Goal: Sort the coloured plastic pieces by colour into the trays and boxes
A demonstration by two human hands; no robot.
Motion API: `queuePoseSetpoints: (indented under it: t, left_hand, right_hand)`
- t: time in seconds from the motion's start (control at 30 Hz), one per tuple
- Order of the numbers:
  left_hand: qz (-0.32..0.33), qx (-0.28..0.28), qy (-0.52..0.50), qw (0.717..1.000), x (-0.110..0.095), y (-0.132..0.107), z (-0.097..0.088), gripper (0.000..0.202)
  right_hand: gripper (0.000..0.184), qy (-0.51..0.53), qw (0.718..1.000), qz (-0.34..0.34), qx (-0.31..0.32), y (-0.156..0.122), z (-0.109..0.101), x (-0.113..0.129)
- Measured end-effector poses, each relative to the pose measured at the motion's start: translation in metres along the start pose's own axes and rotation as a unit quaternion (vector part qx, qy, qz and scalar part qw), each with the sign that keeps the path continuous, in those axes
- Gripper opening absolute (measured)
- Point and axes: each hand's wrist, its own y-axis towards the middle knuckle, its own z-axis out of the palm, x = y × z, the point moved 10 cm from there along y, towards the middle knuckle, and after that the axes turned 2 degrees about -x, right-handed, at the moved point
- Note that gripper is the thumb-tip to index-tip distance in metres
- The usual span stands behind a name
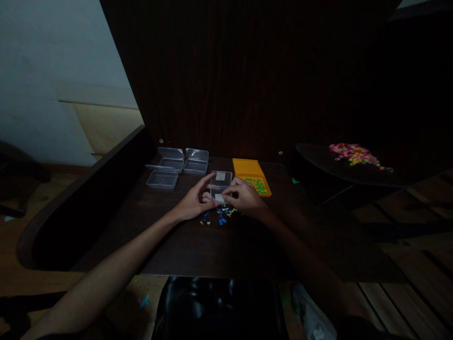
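Note:
A small clear plastic box [221, 183] with its lid raised stands in the middle of the table. My left hand [197, 199] grips it from the left side, fingers around its edge and thumb at the front. White patches show on the lid and in the front part. My right hand [245, 196] is at the box's front right, thumb and forefinger pinched over the front patch; whatever is between the fingertips is too small to make out. Just below both hands lie loose small blue and pale yellow pieces [222, 218].
Several open clear boxes, including one at the front [162, 179], stand at the left. Right of my hands lies an open yellow case [247, 166] with green pieces [257, 185]. A multicoloured heap [356, 155] rests on a dark surface at right. A raised side panel [88, 193] borders the table's left.

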Motion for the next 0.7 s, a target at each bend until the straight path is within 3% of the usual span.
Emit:
queuePoseSetpoints:
  t: [0.2,0.33,0.4,0.47,0.57,0.7]
  left_hand:
    - [-0.003,0.005,-0.005,1.000,0.003,0.002,0.000,0.094]
    - [-0.002,-0.020,0.000,1.000,0.005,0.004,-0.008,0.095]
    - [0.005,-0.041,0.002,0.999,0.004,0.004,-0.013,0.097]
    - [0.013,-0.063,0.004,0.998,0.003,0.005,-0.018,0.097]
    - [0.021,-0.091,0.009,0.996,0.002,0.006,-0.026,0.097]
    - [0.030,-0.112,0.015,0.993,0.002,0.006,-0.033,0.096]
  right_hand:
    - [0.016,0.015,1.000,0.012,0.003,0.000,0.001,-0.005]
    - [0.015,0.113,0.993,0.010,-0.038,-0.002,-0.011,-0.003]
    - [0.012,0.168,0.986,-0.001,-0.003,-0.004,-0.008,0.002]
    - [0.013,0.185,0.979,-0.019,0.080,-0.007,0.004,0.011]
    - [0.008,0.130,0.974,-0.049,0.181,-0.014,0.025,0.022]
    - [0.004,-0.002,0.981,-0.049,0.187,-0.016,0.041,0.021]
